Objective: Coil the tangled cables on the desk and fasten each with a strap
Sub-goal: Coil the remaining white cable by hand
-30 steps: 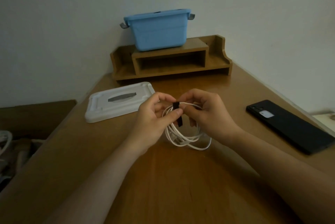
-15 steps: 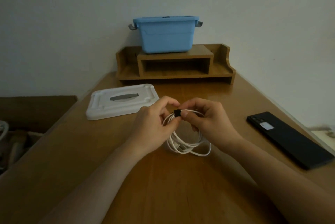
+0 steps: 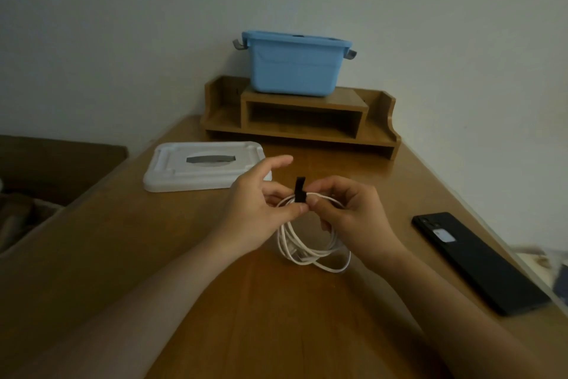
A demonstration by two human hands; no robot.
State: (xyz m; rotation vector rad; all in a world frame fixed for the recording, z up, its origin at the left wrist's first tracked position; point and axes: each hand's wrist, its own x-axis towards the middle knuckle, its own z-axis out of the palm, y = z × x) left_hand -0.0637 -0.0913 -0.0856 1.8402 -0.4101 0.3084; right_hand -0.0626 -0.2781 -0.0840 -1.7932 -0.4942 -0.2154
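A white cable [image 3: 310, 251] lies coiled in several loops at the middle of the wooden desk [image 3: 276, 317], its lower part resting on the wood. A black strap [image 3: 300, 191] wraps the top of the coil, and its free end sticks straight up. My left hand [image 3: 255, 209] pinches the cable and strap at that spot with thumb and a finger, while its index finger points away, straight. My right hand [image 3: 350, 212] pinches the coil just right of the strap, fingers curled round the loops.
A white tray-like lid [image 3: 204, 165] lies at the back left of the desk. A wooden shelf [image 3: 302, 116] against the wall carries a blue box [image 3: 293, 65]. A black phone [image 3: 479, 262] lies to the right, near the desk edge.
The strap's free end now stands up above the coil; before it was folded small between the fingertips. My left index finger has lifted and straightened. The camera view shifted.
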